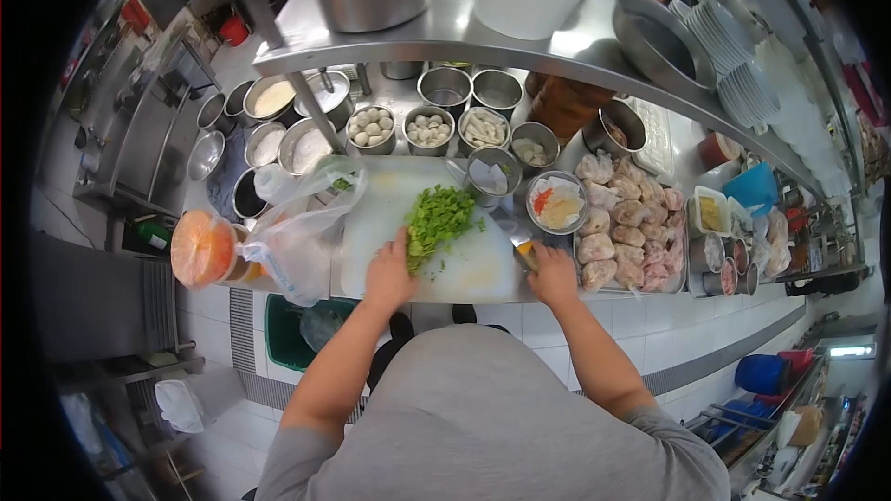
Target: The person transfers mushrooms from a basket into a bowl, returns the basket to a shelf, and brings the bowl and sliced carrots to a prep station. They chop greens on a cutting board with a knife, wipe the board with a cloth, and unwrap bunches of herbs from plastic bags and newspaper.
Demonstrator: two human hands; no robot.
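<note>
Head view: at the front of the worktop (687, 144), the right hand (554, 274) is closed round the yellow handle of a knife (526, 254). The left hand (391, 271) touches the near left side of the chopped leafy greens (440, 219); whether its fingers pinch any, I cannot tell.

Risks, as judged: a careless leftward swing of the blade could cut the left fingers, which lie uncovered by any glove. Pushing the loose heap outward could spill leaves off the cutting board (367, 213). To the left, the plastic bag (306, 246) could snag a wrist and drag.

Right of the knife, raw-looking meat portions (627, 235) lie just beside a bowl of red and pale pieces (555, 230); drips could contaminate it. Farther up, stacked plates (750, 93) on the shelf (455, 30) could slide if knocked.
</note>
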